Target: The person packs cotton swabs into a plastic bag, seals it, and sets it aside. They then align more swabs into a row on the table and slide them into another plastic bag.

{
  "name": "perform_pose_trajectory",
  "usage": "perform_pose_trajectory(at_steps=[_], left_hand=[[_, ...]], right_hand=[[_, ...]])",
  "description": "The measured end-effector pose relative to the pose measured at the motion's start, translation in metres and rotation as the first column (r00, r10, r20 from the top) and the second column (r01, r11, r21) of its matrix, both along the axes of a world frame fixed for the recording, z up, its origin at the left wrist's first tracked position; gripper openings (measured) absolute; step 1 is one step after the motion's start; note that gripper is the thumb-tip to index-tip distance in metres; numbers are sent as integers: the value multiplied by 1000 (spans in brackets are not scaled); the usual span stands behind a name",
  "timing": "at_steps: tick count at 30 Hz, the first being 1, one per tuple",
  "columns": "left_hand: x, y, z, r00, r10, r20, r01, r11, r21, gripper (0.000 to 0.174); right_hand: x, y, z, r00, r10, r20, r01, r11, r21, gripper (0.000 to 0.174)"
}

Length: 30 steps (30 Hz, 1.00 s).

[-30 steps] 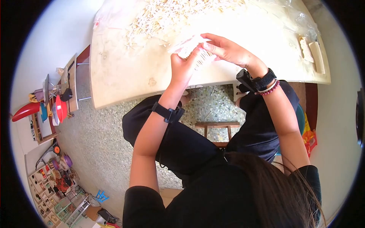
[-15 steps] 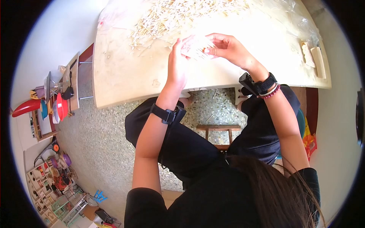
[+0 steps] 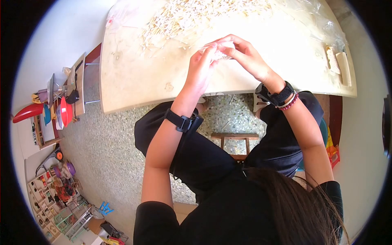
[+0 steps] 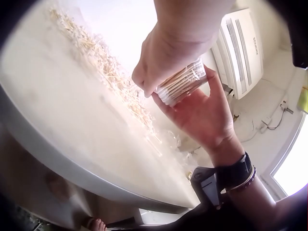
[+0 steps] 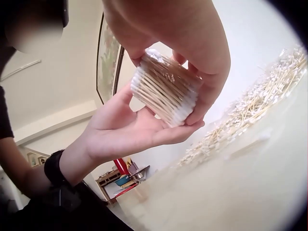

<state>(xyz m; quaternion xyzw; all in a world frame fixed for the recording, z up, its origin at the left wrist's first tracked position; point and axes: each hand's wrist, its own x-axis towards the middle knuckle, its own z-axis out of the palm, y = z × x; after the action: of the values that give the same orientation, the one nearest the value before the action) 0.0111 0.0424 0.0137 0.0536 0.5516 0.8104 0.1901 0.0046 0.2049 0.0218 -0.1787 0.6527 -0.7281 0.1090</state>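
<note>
A bundle of cotton swabs (image 5: 166, 86) in clear plastic wrap is held over the near part of the table. The left hand (image 3: 200, 69) supports it from one side and below, with thumb and fingers at its ends in the right wrist view. From above, the right hand (image 3: 249, 59) grips the other side, its thumb and fingers curled about the bundle. White cotton tips line both ends, and the wooden sticks lie parallel. Glare and the fingers hide much of the bundle in the head view.
A broad pile of loose cotton swabs (image 3: 175, 24) spreads across the far side of the pale table (image 3: 134, 81). Clear plastic bags (image 3: 326, 26) and a cream-coloured roll (image 3: 344, 69) lie at the right. Below stands a small wooden stool (image 3: 234, 136).
The left fingers stood upright beside the bundle half a second ago and now bend in over it. The right hand has closed in, and the bundle has turned between the hands.
</note>
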Motion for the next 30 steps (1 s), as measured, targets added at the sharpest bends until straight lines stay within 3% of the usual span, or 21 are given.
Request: perform_pose_trajectory(at_steps=[3,4,6,7,9,14,15,16,17,18,20,22,24,26,28,30], left_hand=[[-1,7,6,997,78,10,-78,995,67,56],[-1,5,13,997,79,11,-79,995,66,56],[-1,-2,29,983,-58,173,-34,874,484,75],[-1,-3,34,989,-80,125,14,889,458,87],[1,-3,37,986,-123,110,53,867,495,88],[9,0,40,962,-261,78,172,803,570,91],[10,1,40,955,-280,96,179,806,564,92],[10,1,39,948,-297,114,187,809,557,93],[10,1,40,948,-297,112,188,809,557,93],[11,1,41,941,-293,166,146,799,584,94],[9,0,40,933,-288,216,103,789,606,96],[7,-2,34,952,-271,145,154,828,540,96],[5,-5,29,954,-255,157,134,833,536,96],[3,-6,26,956,-240,169,116,839,532,96],[2,-5,26,962,-221,162,101,837,538,95],[3,-3,28,961,-218,170,101,850,517,94]], right_hand=[[-1,2,0,998,-19,-53,19,1000,9,30],[1,5,8,997,-80,20,81,997,-9,32],[-2,14,7,986,-141,93,144,989,-24,34],[-9,20,2,974,-186,129,202,971,-125,38],[-13,24,7,949,-198,245,266,919,-291,44],[-12,34,18,940,-200,277,270,932,-242,57],[-11,38,22,992,-34,119,62,968,-245,52],[-10,39,26,989,141,-40,-146,966,-214,48],[-5,29,25,997,24,-80,-28,999,-46,46],[2,24,26,996,25,-82,-28,999,-46,46],[12,16,28,944,271,-189,-216,940,266,51],[18,10,29,904,353,-242,-168,813,558,58],[26,2,34,905,332,-265,-135,816,561,60],[31,-1,42,852,466,-239,-157,663,732,59],[33,0,37,864,453,-221,-174,681,712,58],[29,2,29,851,404,-335,-59,708,704,58]])
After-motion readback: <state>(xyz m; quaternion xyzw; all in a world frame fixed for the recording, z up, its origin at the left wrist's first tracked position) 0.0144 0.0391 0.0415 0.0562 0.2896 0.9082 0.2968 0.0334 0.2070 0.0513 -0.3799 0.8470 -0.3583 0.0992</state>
